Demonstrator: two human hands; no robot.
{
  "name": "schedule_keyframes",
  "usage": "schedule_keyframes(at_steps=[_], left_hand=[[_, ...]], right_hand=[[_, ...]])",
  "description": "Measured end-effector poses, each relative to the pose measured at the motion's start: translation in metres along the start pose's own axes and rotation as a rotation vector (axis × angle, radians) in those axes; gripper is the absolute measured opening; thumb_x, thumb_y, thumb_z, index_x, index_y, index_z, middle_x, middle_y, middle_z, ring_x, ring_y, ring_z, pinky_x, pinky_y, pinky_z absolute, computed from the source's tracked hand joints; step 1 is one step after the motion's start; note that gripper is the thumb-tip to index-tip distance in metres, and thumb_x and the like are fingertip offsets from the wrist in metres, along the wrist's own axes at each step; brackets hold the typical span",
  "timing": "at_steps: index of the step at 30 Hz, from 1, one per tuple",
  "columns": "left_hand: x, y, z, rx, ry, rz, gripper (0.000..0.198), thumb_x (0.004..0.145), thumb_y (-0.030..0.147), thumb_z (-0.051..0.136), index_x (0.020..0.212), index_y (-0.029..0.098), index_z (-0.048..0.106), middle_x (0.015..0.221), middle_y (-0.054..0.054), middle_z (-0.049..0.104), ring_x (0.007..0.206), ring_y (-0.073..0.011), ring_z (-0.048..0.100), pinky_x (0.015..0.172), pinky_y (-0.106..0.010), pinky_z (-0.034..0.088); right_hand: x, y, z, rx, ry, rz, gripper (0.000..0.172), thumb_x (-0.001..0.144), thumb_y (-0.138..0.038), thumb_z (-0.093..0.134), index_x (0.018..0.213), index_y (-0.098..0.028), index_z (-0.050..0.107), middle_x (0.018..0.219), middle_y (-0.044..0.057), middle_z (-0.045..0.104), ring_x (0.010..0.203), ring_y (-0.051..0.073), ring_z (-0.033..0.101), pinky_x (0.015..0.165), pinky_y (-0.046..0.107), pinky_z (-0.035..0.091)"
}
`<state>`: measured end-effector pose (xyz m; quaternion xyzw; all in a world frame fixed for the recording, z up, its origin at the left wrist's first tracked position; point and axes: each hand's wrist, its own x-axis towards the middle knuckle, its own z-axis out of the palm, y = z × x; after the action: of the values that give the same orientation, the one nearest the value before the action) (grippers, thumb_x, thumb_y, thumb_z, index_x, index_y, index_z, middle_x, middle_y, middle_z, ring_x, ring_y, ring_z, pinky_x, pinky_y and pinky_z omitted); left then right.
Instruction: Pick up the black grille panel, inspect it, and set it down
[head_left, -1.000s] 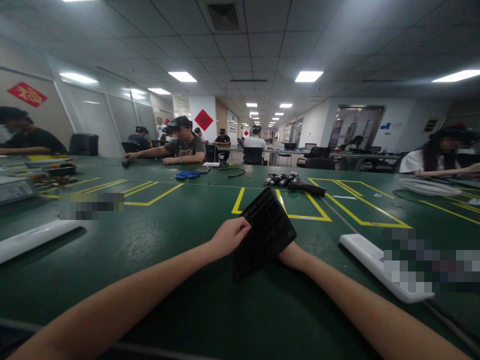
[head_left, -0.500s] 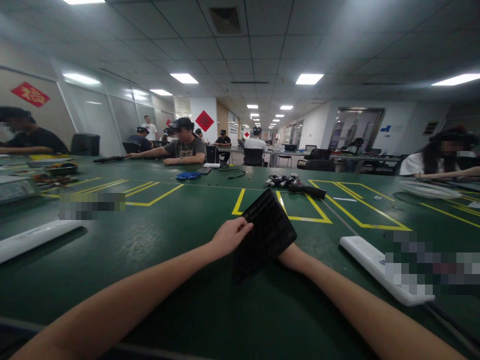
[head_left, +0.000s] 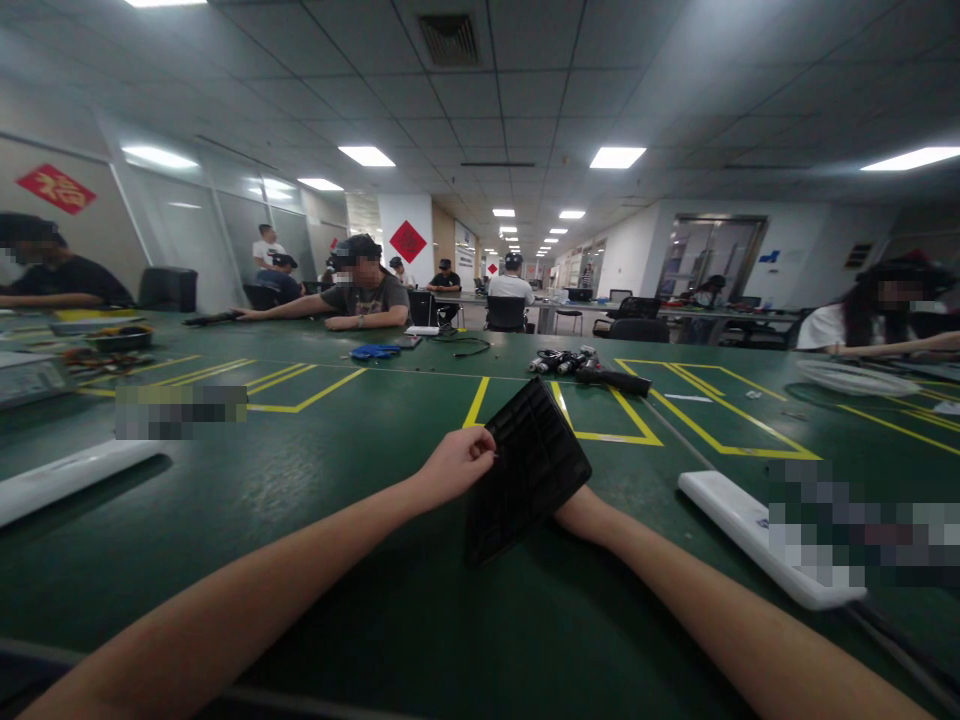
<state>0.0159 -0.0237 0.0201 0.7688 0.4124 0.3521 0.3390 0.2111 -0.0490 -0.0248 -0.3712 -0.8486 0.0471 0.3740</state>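
We have a flat, black, rectangular panel with a gridded face [head_left: 534,470] tilted between our two hands over the dark green tabletop [head_left: 315,600].
Its long axis appears to slant from lower left to upper right. Our left hand [head_left: 457,465] is at the panel's left edge, fingers curled inward; we cannot tell whether they grip it. Our right hand [head_left: 581,508] comes from the panel's right and goes behind it, fingers hidden, their hold unclear. Both hands are equally near.
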Motion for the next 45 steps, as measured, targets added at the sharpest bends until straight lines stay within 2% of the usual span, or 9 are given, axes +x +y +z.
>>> schedule_keyframes(at_steps=[4, 7, 13, 20, 24, 29, 34, 41, 45], left_hand=[[0.006, 0.003, -0.002, -0.588, 0.016, -0.385, 0.003, 0.070, 0.017, 0.040, 0.069, 0.016, 0.043, 0.061, 0.001, 0.046, 0.051, -0.0082, 0.048, 0.048, -0.021, 0.039], [0.008, 0.001, -0.003, -0.685, -0.038, -0.490, 0.007, 0.072, 0.022, 0.044, 0.069, 0.016, 0.042, 0.063, 0.002, 0.045, 0.051, -0.0062, 0.045, 0.044, -0.018, 0.032], [0.006, -0.009, -0.002, -0.081, -0.226, -0.156, 0.049, 0.058, 0.031, 0.069, 0.100, 0.015, 0.051, 0.072, 0.004, 0.046, 0.059, -0.0076, 0.043, 0.051, -0.020, 0.032], [0.007, -0.011, 0.001, 0.408, -0.065, 0.184, 0.032, 0.064, 0.039, 0.063, 0.084, 0.015, 0.057, 0.073, 0.001, 0.049, 0.065, -0.0123, 0.045, 0.058, -0.023, 0.036], [0.018, -0.010, -0.027, 0.566, 0.124, 0.091, 0.032, 0.067, 0.045, 0.056, 0.082, 0.016, 0.058, 0.078, -0.003, 0.056, 0.070, -0.0158, 0.051, 0.059, -0.024, 0.037], [0.028, -0.030, -0.111, 0.789, 0.332, -0.390, 0.044, 0.069, 0.056, 0.045, 0.077, 0.016, 0.063, 0.082, -0.010, 0.064, 0.078, -0.0263, 0.059, 0.061, -0.030, 0.040], [0.018, -0.070, -0.168, 0.962, 0.427, -0.686, 0.054, 0.068, 0.059, 0.046, 0.079, 0.009, 0.064, 0.098, -0.022, 0.062, 0.094, -0.0368, 0.057, 0.070, -0.040, 0.044], [0.012, -0.085, -0.175, 1.006, 0.378, -0.721, 0.049, 0.074, 0.052, 0.045, 0.084, 0.008, 0.063, 0.100, -0.023, 0.060, 0.095, -0.0364, 0.055, 0.071, -0.039, 0.044], [0.025, -0.073, -0.151, 1.075, 0.443, -0.424, 0.036, 0.080, 0.023, 0.035, 0.098, 0.004, 0.060, 0.105, -0.020, 0.058, 0.100, -0.0289, 0.053, 0.082, -0.035, 0.042]], right_hand=[[0.000, 0.010, 0.006, -0.041, -0.018, -0.024, 0.040, 0.085, -0.020, 0.042, 0.125, -0.024, 0.049, 0.131, 0.004, 0.048, 0.120, 0.023, 0.044, 0.104, 0.043, 0.032], [-0.001, 0.012, 0.008, -0.039, -0.010, -0.026, 0.039, 0.087, -0.022, 0.039, 0.125, -0.022, 0.049, 0.133, 0.006, 0.046, 0.121, 0.023, 0.043, 0.105, 0.044, 0.031], [0.000, 0.004, 0.002, 0.049, -0.029, -0.012, 0.040, 0.085, -0.025, 0.045, 0.125, -0.022, 0.049, 0.132, 0.005, 0.048, 0.124, 0.023, 0.040, 0.105, 0.041, 0.032], [0.003, -0.001, -0.001, 0.127, -0.060, -0.053, 0.039, 0.085, -0.024, 0.041, 0.123, -0.023, 0.049, 0.131, 0.006, 0.048, 0.121, 0.022, 0.042, 0.101, 0.043, 0.034], [0.007, 0.020, -0.019, -0.051, -0.076, 0.113, 0.038, 0.081, -0.023, 0.048, 0.118, -0.020, 0.053, 0.124, 0.009, 0.052, 0.114, 0.025, 0.044, 0.096, 0.044, 0.036], [0.002, 0.059, -0.060, -0.524, -0.049, 0.572, 0.045, 0.083, -0.025, 0.044, 0.125, -0.011, 0.046, 0.116, 0.016, 0.054, 0.108, 0.029, 0.046, 0.092, 0.040, 0.035], [-0.010, 0.081, -0.073, -0.735, -0.172, 0.707, 0.044, 0.084, -0.028, 0.043, 0.123, -0.009, 0.047, 0.113, 0.020, 0.056, 0.101, 0.031, 0.051, 0.086, 0.039, 0.035], [-0.018, 0.091, -0.071, -0.724, -0.229, 0.745, 0.045, 0.083, -0.039, 0.041, 0.119, -0.014, 0.052, 0.113, 0.018, 0.056, 0.104, 0.031, 0.050, 0.086, 0.040, 0.036], [-0.010, 0.075, -0.068, -0.737, -0.069, 0.710, 0.057, 0.082, -0.046, 0.039, 0.126, -0.011, 0.045, 0.129, 0.018, 0.045, 0.121, 0.036, 0.034, 0.095, 0.049, 0.029]])
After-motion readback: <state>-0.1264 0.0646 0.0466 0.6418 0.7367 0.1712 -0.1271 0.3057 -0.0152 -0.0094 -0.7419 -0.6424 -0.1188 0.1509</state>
